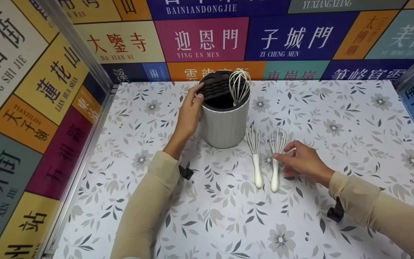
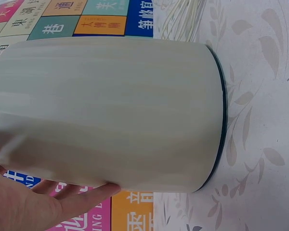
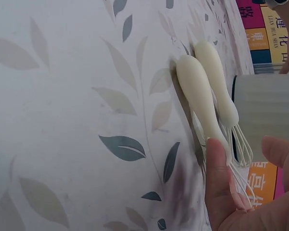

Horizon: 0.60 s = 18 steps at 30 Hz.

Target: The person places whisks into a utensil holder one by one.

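Note:
A grey utensil holder [image 1: 224,127] with a black slotted top stands upright on the table. One wire whisk [image 1: 239,86] stands in it, balloon end up. My left hand [image 1: 189,113] rests against the holder's left side, with fingertips at the rim. In the left wrist view, its fingers lie along the holder's wall [image 2: 111,115]. Two white-handled whisks lie side by side in front of the holder. My right hand [image 1: 302,160] pinches the right whisk [image 1: 275,176] near its neck. The left whisk [image 1: 257,171] lies beside it, untouched. Some right fingers are partly hidden.
A floral cloth [image 1: 207,212] covers the table. Colourful panels with lettering [image 1: 201,39] stand along its back, left and right sides. A metal frame edge [image 1: 74,172] runs along the left.

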Available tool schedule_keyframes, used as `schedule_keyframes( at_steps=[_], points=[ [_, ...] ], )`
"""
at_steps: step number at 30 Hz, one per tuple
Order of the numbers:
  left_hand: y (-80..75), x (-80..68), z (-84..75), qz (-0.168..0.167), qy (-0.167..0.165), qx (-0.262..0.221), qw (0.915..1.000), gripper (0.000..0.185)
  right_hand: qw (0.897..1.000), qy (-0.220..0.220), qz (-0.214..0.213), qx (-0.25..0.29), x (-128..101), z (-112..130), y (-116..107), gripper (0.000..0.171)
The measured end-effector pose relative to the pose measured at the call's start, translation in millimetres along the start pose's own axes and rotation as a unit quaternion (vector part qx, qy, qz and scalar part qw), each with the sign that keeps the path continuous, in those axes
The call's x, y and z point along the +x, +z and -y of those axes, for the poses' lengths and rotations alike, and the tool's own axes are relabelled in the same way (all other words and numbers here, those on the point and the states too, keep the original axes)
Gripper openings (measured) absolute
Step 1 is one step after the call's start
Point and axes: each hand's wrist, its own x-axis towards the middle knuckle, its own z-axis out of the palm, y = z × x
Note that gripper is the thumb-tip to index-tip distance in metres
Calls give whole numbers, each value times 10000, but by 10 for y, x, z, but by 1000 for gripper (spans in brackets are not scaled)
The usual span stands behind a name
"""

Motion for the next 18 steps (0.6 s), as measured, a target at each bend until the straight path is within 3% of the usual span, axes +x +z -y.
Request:
schedule_keyframes(
  at_steps=[18],
  points=[
    [2,2,-17,-12,-6,-88,10000,39,9994,330,112,-30,50,-119,140,66]
  ],
)
